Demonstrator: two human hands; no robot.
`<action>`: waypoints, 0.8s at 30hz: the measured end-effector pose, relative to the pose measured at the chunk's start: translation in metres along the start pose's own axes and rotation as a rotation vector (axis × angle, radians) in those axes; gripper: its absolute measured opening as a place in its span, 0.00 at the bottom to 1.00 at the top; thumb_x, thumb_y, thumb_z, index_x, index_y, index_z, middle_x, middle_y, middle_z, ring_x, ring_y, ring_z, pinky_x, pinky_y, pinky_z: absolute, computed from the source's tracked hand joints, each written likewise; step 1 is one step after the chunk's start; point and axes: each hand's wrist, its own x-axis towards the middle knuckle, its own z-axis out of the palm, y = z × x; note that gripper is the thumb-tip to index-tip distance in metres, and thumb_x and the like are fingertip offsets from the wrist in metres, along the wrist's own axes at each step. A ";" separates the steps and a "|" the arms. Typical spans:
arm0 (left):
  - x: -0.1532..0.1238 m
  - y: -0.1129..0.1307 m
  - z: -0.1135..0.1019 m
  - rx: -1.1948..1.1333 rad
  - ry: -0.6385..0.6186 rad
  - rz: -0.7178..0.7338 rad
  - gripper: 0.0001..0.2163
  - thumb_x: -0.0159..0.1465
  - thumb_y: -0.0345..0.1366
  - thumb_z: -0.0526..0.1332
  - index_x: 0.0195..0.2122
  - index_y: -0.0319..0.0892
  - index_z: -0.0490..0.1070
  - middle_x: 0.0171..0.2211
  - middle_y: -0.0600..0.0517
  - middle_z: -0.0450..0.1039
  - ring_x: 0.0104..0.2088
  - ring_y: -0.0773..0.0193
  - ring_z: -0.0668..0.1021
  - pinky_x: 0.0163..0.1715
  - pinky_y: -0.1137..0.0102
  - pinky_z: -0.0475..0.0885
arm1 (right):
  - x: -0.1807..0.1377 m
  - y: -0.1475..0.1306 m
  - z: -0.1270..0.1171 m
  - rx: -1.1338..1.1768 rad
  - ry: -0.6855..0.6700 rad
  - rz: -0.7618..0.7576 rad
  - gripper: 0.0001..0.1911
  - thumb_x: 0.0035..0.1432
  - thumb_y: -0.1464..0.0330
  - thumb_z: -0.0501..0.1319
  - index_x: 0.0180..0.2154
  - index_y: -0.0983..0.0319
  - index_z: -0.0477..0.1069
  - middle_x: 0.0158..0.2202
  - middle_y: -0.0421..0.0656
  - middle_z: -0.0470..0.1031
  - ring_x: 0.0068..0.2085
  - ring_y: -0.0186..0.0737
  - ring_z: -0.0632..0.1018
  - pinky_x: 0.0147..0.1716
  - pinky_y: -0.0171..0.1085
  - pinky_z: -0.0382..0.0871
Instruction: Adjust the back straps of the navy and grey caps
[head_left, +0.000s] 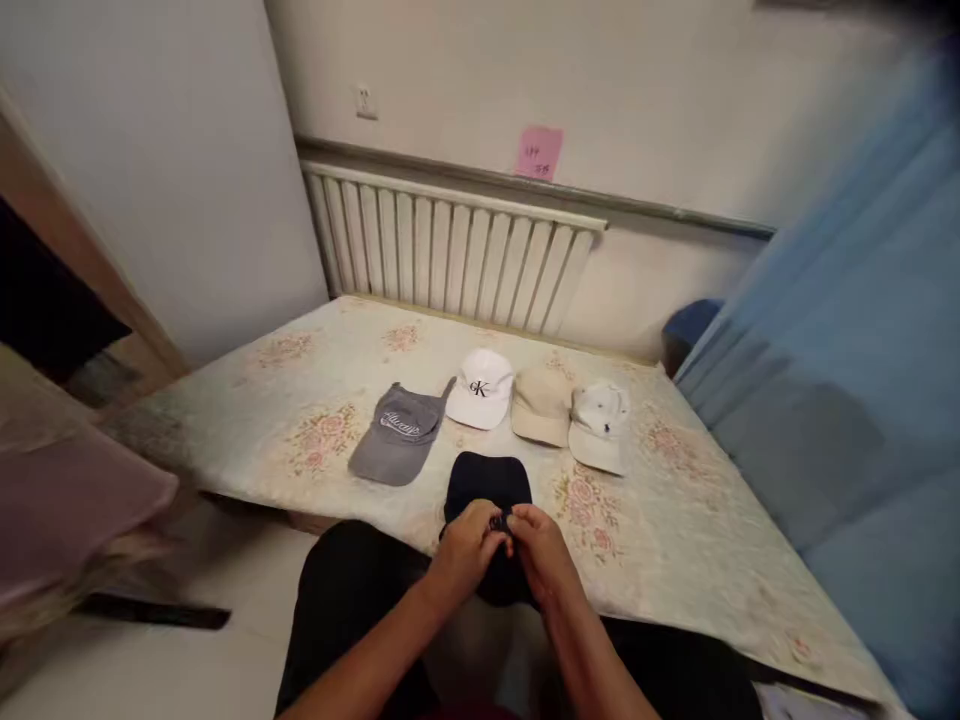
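Note:
A black cap (487,478) lies at the near edge of the bed, its brim toward me. My left hand (466,548) and my right hand (541,552) meet over it, fingertips pinched on a short dark strap (499,522) of the cap. Fine detail of the strap is too small to make out. Beyond the black cap, a grey visor (401,432) with white lettering rests at the left. To its right sit a white cap (480,388) with black letters, a beige cap (541,405) and another white cap (600,425) with a small dark logo.
The bed's floral cover (675,540) spreads under the caps. Behind it a radiator (465,255) lines the wall, with a pink note (539,153) above. A blue curtain (862,400) hangs at the right. Pink cloth (75,490) drapes over something at the left.

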 end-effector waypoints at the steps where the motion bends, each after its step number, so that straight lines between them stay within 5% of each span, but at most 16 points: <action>1: 0.001 -0.001 0.000 0.003 -0.001 0.014 0.10 0.58 0.25 0.55 0.41 0.41 0.65 0.38 0.50 0.67 0.35 0.66 0.70 0.38 0.70 0.65 | 0.000 0.000 0.001 0.000 -0.001 0.002 0.08 0.38 0.69 0.65 0.24 0.63 0.68 0.17 0.34 0.67 0.18 0.28 0.65 0.20 0.31 0.57; 6: 0.007 -0.003 -0.003 -0.079 0.021 -0.020 0.08 0.57 0.27 0.56 0.38 0.41 0.67 0.34 0.52 0.66 0.30 0.68 0.69 0.33 0.72 0.65 | 0.000 -0.003 0.004 -0.008 -0.004 0.014 0.08 0.38 0.69 0.65 0.24 0.62 0.68 0.18 0.35 0.69 0.18 0.28 0.65 0.20 0.31 0.57; 13: 0.008 0.001 -0.020 -0.483 0.027 -0.312 0.08 0.56 0.32 0.59 0.37 0.39 0.68 0.23 0.58 0.61 0.24 0.70 0.67 0.27 0.73 0.64 | -0.002 -0.014 0.005 -0.028 -0.007 0.026 0.08 0.39 0.68 0.66 0.25 0.63 0.69 0.19 0.36 0.70 0.19 0.29 0.67 0.20 0.31 0.57; 24: 0.015 -0.001 -0.035 -0.779 -0.045 -0.370 0.12 0.55 0.32 0.61 0.41 0.39 0.69 0.29 0.55 0.70 0.29 0.69 0.71 0.33 0.73 0.66 | 0.000 -0.018 0.015 -0.112 -0.064 0.033 0.08 0.40 0.67 0.65 0.26 0.63 0.69 0.20 0.37 0.70 0.19 0.29 0.66 0.20 0.32 0.57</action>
